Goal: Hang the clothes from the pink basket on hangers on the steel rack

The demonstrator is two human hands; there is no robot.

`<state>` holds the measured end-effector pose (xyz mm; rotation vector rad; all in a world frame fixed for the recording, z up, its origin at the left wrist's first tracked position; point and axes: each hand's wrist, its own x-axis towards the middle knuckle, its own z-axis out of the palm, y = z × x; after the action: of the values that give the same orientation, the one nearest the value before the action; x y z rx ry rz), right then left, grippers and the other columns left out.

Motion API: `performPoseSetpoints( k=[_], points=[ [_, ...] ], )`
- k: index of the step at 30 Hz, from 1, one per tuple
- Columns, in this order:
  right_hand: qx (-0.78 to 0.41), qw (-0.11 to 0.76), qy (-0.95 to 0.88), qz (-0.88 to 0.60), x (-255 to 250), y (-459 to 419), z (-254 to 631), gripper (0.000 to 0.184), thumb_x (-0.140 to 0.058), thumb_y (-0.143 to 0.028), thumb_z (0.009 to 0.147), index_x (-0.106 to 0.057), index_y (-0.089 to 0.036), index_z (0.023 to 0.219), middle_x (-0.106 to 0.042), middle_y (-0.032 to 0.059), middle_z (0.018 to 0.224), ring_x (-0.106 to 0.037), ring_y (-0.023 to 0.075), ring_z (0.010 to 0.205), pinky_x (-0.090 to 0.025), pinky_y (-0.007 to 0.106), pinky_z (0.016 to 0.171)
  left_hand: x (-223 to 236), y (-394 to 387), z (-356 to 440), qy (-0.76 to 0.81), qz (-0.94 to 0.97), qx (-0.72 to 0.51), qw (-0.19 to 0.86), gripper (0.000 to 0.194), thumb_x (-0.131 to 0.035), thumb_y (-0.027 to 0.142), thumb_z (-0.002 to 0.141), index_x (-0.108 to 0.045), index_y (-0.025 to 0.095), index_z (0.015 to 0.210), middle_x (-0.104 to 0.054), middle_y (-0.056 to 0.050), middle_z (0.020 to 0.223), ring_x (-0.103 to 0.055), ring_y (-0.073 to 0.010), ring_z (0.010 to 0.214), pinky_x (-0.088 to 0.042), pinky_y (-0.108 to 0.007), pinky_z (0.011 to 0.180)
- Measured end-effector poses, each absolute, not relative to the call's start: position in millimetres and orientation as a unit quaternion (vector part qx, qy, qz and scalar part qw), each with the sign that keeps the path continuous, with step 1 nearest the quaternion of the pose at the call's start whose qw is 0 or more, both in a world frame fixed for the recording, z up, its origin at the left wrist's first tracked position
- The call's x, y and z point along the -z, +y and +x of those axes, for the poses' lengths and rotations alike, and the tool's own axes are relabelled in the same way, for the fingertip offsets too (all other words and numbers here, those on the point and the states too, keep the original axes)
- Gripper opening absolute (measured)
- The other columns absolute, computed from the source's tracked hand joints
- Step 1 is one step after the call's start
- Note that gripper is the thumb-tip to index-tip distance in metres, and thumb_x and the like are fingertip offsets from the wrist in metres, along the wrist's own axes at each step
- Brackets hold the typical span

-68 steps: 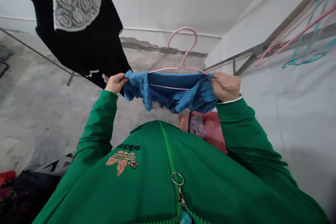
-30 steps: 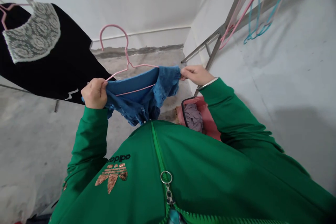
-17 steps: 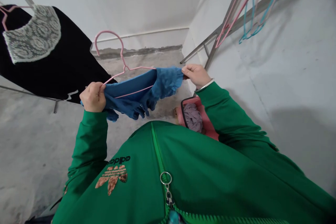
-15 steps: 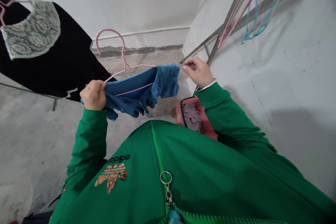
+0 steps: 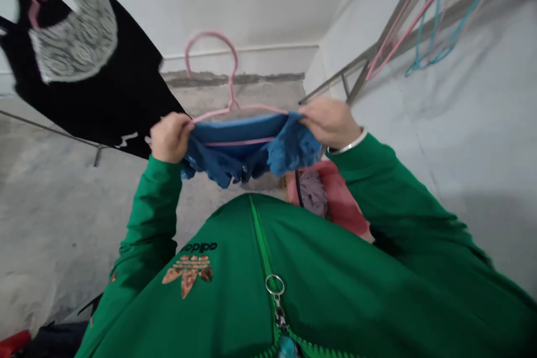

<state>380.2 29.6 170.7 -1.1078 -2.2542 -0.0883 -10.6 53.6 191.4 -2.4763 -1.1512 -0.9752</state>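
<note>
A blue ruffled garment point(image 5: 224, 165) hangs on a pink clothes hanger point(image 5: 233, 75) in front of my chest. The hanger's hook points up and away from me, and its lower bar shows inside the garment's opening. My left hand point(image 5: 170, 137) is closed on the left end of the garment and the hanger's arm. At the other end my right hand point(image 5: 331, 123), slightly blurred, pinches the garment's right shoulder, and the cloth is drawn out between both hands.
On the left, a black garment with a lace collar point(image 5: 79, 42) hangs from a rack. Pink and blue hangers point(image 5: 436, 56) hang from a metal rail at upper right. Below my right forearm is a pink container point(image 5: 342, 193) with mauve cloth point(image 5: 312, 193).
My right hand, empty and apart from the garment before, now grips its right shoulder. The garment and hanger have shifted right in view and look more level.
</note>
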Motion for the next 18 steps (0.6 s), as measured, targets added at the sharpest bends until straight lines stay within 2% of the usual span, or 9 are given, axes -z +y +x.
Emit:
performPoseSetpoints(
  k=[2,5,7,9,11,13,18],
  points=[
    [-0.066,0.323,-0.855,-0.400,-167,24,378,0.037,-0.043,-0.044,0.092,-0.069,-0.017,0.092,-0.070,0.0101,0.085,-0.065,0.0218,0.082,-0.052,0.037,0.076,-183,53,-11,-0.409,-0.851,0.311,0.113,0.034,-0.037,0.036,0.096,-0.061,0.015,0.085,-0.062,-0.005,0.074,-0.059,-0.0150,0.068,-0.043,-0.026,0.062],
    [-0.335,0.256,-0.832,-0.362,-161,15,370,0.038,-0.051,-0.049,0.088,-0.071,-0.018,0.087,-0.071,0.0072,0.081,-0.066,0.0186,0.075,-0.053,0.030,0.071,-171,52,-12,-0.415,-0.861,0.271,0.110,0.035,-0.035,0.035,0.097,-0.062,0.016,0.088,-0.064,-0.006,0.076,-0.062,-0.0154,0.072,-0.046,-0.026,0.065],
    [-0.512,0.214,-0.749,-0.362,-156,10,361,0.043,-0.056,-0.055,0.083,-0.072,-0.015,0.086,-0.071,0.0076,0.080,-0.066,0.0185,0.074,-0.052,0.029,0.069,-164,53,-16,-0.431,-0.865,0.236,0.102,0.034,-0.034,0.034,0.097,-0.063,0.016,0.094,-0.066,-0.007,0.079,-0.063,-0.0165,0.077,-0.049,-0.027,0.069],
    [-0.637,0.242,-0.626,-0.379,-154,7,350,0.043,-0.063,-0.057,0.077,-0.072,-0.016,0.089,-0.071,0.0073,0.080,-0.067,0.0179,0.072,-0.053,0.030,0.070,-157,51,-24,-0.464,-0.853,0.219,0.098,0.031,-0.037,0.033,0.096,-0.061,0.015,0.104,-0.067,-0.009,0.091,-0.064,-0.0195,0.086,-0.051,-0.031,0.075],
    [-0.691,0.282,-0.543,-0.384,-158,9,335,0.037,-0.070,-0.052,0.073,-0.072,-0.019,0.089,-0.071,0.0057,0.079,-0.067,0.0175,0.072,-0.053,0.031,0.073,-149,44,-34,-0.504,-0.829,0.226,0.090,0.031,-0.041,0.031,0.094,-0.058,0.015,0.114,-0.065,-0.013,0.106,-0.062,-0.0230,0.099,-0.052,-0.036,0.083],
    [-0.692,0.320,-0.520,-0.385,-169,16,319,0.031,-0.073,-0.049,0.070,-0.073,-0.022,0.086,-0.071,0.0046,0.077,-0.067,0.0175,0.069,-0.053,0.031,0.071,-137,31,-45,-0.538,-0.801,0.251,0.074,0.033,-0.042,0.030,0.093,-0.056,0.016,0.118,-0.062,-0.015,0.115,-0.060,-0.0246,0.108,-0.051,-0.039,0.089],
    [-0.623,0.403,-0.545,-0.389,-204,54,269,0.035,-0.078,-0.052,0.059,-0.072,-0.020,0.074,-0.069,0.0048,0.071,-0.062,0.0169,0.061,-0.049,0.029,0.060,-92,-15,-63,-0.584,-0.752,0.304,0.004,0.029,-0.040,0.029,0.093,-0.059,0.018,0.111,-0.062,-0.013,0.111,-0.064,-0.0206,0.100,-0.054,-0.034,0.086]
  ],
)
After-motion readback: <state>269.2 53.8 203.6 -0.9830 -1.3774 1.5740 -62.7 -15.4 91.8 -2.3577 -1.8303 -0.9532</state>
